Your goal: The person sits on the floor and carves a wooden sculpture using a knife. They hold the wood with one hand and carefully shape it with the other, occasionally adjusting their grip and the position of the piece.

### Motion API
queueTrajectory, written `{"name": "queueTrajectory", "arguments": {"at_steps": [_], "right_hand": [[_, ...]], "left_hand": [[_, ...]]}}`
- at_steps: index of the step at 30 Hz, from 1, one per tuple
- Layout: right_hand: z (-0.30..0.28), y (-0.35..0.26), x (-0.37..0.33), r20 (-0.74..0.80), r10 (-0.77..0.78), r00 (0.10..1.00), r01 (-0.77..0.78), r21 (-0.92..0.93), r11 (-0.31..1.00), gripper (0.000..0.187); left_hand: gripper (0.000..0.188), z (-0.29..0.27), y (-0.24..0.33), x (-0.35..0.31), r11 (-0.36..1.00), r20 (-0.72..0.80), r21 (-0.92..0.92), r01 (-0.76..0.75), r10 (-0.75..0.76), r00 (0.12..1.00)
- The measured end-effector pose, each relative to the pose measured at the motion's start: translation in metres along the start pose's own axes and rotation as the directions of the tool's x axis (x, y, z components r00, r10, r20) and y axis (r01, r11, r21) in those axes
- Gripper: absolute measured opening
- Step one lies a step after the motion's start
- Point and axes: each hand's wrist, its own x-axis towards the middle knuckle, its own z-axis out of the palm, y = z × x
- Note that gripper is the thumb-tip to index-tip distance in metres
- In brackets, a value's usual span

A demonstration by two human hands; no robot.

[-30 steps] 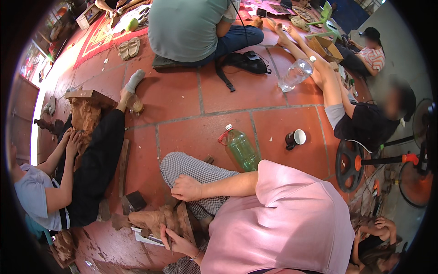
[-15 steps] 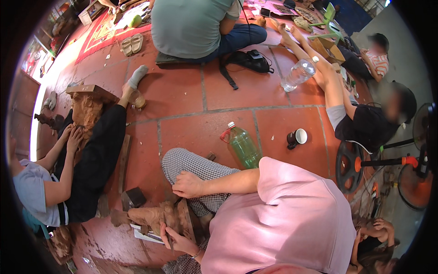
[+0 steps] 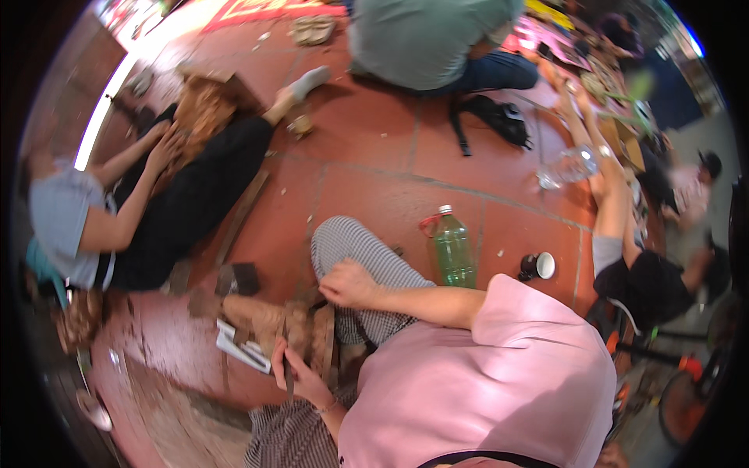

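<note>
A brown wood carving (image 3: 257, 314) lies on its side on the tiles by my folded legs, its squared base nearest me. My left hand (image 3: 300, 380) grips a slim, dark chisel-like tool (image 3: 289, 384), whose far end reaches over the carving. Above the base, beside my checked trouser knee, my right hand (image 3: 349, 284) is closed; what it holds, if anything, is hidden. A dark block (image 3: 237, 278) sits against the carving's far side. On the floor at its near side rests a white flat item (image 3: 240, 349) with slim dark pieces on it.
A green bottle (image 3: 454, 248) and a black mug (image 3: 537, 267) stand beyond my right arm. On the left a seated person (image 3: 86, 226) handles another carving (image 3: 207, 109). Another person (image 3: 429, 47) sits ahead, near a black bag (image 3: 498, 121). A board (image 3: 168, 413) lies lower left.
The view has swung, so the scene sits shifted right and people on the left appear higher. The tool in my left hand now points up across the carving. My right hand stays closed by the knee.
</note>
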Motion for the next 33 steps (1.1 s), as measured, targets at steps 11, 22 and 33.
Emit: {"name": "queueTrajectory", "arguments": {"at_steps": [11, 22, 33], "right_hand": [[0.003, -0.011, 0.005, 0.055, -0.034, 0.998, 0.035, -0.027, 0.999, 0.016], [0.001, -0.013, 0.007, 0.069, -0.060, 0.996, 0.067, -0.097, 0.993, 0.014], [0.005, -0.016, 0.006, 0.036, -0.072, 0.997, 0.075, -0.096, 0.993, 0.013]], "left_hand": [[0.014, -0.021, -0.004, -0.008, 0.999, -0.072, -0.024, 0.021, -0.023, 0.997], [0.012, -0.036, 0.001, -0.016, 0.980, -0.175, -0.149, 0.134, -0.160, 0.972], [0.013, -0.039, -0.002, -0.021, 0.977, -0.166, -0.171, 0.131, -0.159, 0.973]]}}
